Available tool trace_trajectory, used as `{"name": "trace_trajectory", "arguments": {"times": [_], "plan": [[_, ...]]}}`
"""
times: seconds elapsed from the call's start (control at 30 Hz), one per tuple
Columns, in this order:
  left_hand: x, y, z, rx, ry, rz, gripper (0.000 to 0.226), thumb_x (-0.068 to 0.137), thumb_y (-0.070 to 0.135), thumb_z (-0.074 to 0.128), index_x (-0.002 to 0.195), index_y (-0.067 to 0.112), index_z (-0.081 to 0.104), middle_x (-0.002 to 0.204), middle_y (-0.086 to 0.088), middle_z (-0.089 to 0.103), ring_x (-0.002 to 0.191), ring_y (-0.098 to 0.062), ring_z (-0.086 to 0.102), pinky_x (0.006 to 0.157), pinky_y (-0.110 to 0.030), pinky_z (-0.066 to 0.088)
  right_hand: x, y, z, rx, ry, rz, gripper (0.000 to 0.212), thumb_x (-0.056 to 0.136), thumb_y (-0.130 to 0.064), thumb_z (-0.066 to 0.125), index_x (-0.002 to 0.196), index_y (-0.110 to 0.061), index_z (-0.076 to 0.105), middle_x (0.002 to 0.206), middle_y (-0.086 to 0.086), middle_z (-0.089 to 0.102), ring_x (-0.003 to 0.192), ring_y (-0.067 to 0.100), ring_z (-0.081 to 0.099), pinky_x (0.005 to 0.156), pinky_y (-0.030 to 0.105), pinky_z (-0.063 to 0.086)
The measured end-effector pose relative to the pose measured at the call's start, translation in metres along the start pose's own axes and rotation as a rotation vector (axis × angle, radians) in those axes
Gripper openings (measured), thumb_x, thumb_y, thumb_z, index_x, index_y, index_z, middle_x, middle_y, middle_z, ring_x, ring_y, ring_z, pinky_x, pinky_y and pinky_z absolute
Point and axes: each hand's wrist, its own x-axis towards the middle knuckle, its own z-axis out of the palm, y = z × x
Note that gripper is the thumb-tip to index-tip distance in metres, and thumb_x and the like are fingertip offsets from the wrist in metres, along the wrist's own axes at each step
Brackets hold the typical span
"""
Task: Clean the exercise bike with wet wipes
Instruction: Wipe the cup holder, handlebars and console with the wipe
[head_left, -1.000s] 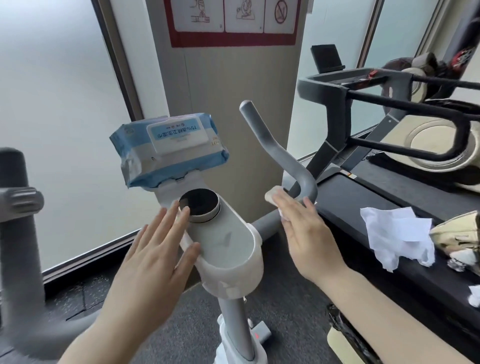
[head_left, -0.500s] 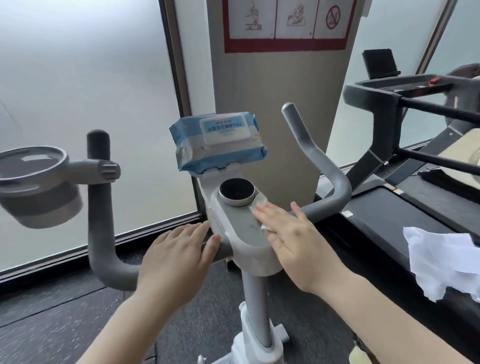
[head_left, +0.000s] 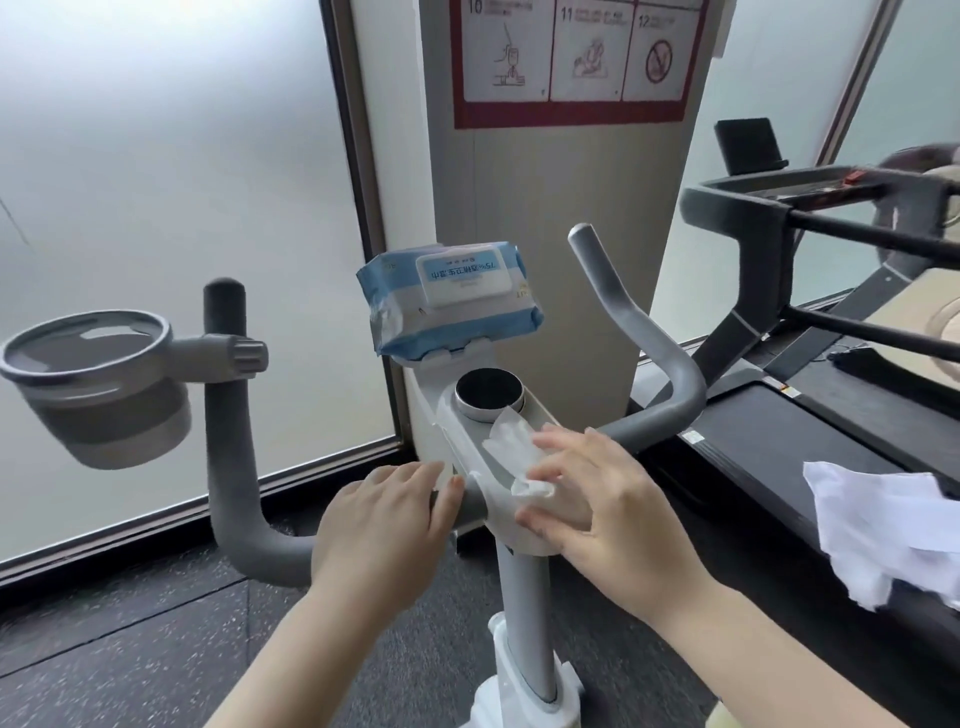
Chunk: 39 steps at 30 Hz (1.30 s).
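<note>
The exercise bike's white console (head_left: 470, 441) with its round black dial (head_left: 489, 399) stands in the middle, grey handlebars (head_left: 649, 332) curving up on both sides. A blue pack of wet wipes (head_left: 449, 299) rests on the holder above the dial. My right hand (head_left: 608, 509) presses a white wet wipe (head_left: 511, 454) flat onto the console just below the dial. My left hand (head_left: 384, 525) rests over the left handlebar where it joins the console, fingers curled round the bar.
A grey cup holder (head_left: 93, 384) hangs off the left handlebar. A treadmill (head_left: 779, 457) stands at the right with a crumpled white wipe (head_left: 878, 525) on its deck. A pillar with a red-framed sign (head_left: 571, 62) and frosted glass walls lie behind.
My right hand moved with the wipe from the right handlebar to the console top. My left hand slid from the console's side down onto the left handlebar joint.
</note>
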Motion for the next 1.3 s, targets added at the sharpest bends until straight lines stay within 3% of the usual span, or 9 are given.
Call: {"name": "trace_trajectory", "arguments": {"times": [0.1,0.17,0.37,0.57,0.73,0.97,1.03,1.17,1.3], "plan": [[0.003,-0.004,-0.004,-0.034,-0.069,0.044,0.074,0.08,0.054,-0.01,0.127,0.036,0.045,0.129,0.016,0.054,0.123,-0.009,0.045,0.096,-0.027,0.037,-0.008,-0.013,0.017,-0.067,-0.016,-0.036,0.034,0.089,-0.029,0.056,0.119,-0.015,0.06,0.13,-0.005,0.058,0.128,0.008,0.047,0.111,0.038,0.03],[0.004,-0.008,-0.01,-0.091,-0.156,0.093,0.053,0.096,0.051,0.005,0.132,0.037,0.041,0.134,0.016,0.051,0.126,-0.008,0.042,0.101,-0.027,0.034,-0.007,-0.022,0.026,-0.139,-0.076,-0.029,0.044,0.094,-0.028,0.046,0.135,-0.014,0.049,0.139,-0.003,0.051,0.133,0.009,0.041,0.114,0.036,0.023],[0.004,-0.024,-0.025,-0.162,-0.251,0.223,0.045,0.098,0.055,0.026,0.141,0.045,0.031,0.135,0.02,0.05,0.122,-0.005,0.045,0.098,-0.021,0.029,0.004,0.001,-0.003,-0.282,-0.143,0.241,0.064,0.092,-0.054,0.01,0.145,-0.029,0.035,0.152,-0.017,0.031,0.139,-0.009,0.016,0.117,0.02,-0.003],[0.006,-0.031,-0.018,-0.231,-0.251,0.189,0.045,0.092,0.066,0.026,0.13,0.046,0.04,0.123,0.022,0.056,0.109,-0.003,0.052,0.09,-0.028,0.043,-0.005,-0.043,0.025,-0.382,-0.169,0.166,0.053,0.097,-0.039,0.025,0.143,-0.019,0.043,0.15,-0.008,0.037,0.142,0.003,0.022,0.116,0.033,0.009],[0.004,-0.031,-0.018,-0.185,-0.209,0.212,0.041,0.094,0.063,0.021,0.123,0.043,0.042,0.114,0.018,0.059,0.103,-0.007,0.053,0.083,-0.029,0.041,0.025,-0.029,0.021,-0.377,-0.255,0.253,0.072,0.088,-0.055,-0.002,0.152,-0.028,0.018,0.157,-0.017,0.013,0.142,-0.007,0.001,0.118,0.027,-0.007],[0.006,-0.031,-0.019,-0.229,-0.266,0.205,0.039,0.095,0.062,0.023,0.123,0.043,0.042,0.114,0.018,0.057,0.105,-0.006,0.051,0.082,-0.027,0.039,0.013,-0.05,0.033,-0.523,-0.124,0.44,0.087,0.089,-0.069,-0.001,0.148,-0.013,0.032,0.155,-0.002,0.028,0.144,0.007,0.016,0.116,0.034,0.002],[0.009,-0.033,-0.021,-0.297,-0.345,0.186,0.04,0.095,0.061,0.025,0.129,0.045,0.04,0.121,0.021,0.055,0.111,-0.004,0.049,0.091,-0.028,0.04,0.023,-0.048,0.031,-0.543,-0.205,0.467,0.092,0.085,-0.071,-0.005,0.152,-0.012,0.017,0.159,0.0,0.013,0.147,0.009,0.004,0.118,0.033,-0.003],[0.012,-0.035,-0.022,-0.351,-0.404,0.135,0.043,0.098,0.056,0.023,0.135,0.043,0.038,0.137,0.021,0.047,0.125,-0.005,0.043,0.099,-0.027,0.035,0.064,-0.023,0.032,-0.443,-0.372,0.58,0.074,0.097,-0.056,0.014,0.152,-0.01,-0.002,0.161,0.005,-0.004,0.147,0.014,-0.005,0.119,0.034,-0.002],[0.009,-0.033,-0.019,-0.244,-0.338,0.161,0.044,0.098,0.054,0.02,0.124,0.033,0.048,0.129,0.014,0.055,0.119,-0.011,0.048,0.096,-0.032,0.038,0.078,-0.018,0.042,-0.486,-0.389,0.575,0.068,0.101,-0.044,0.02,0.151,-0.002,0.0,0.16,0.013,0.0,0.147,0.021,0.001,0.12,0.035,0.004]]}}
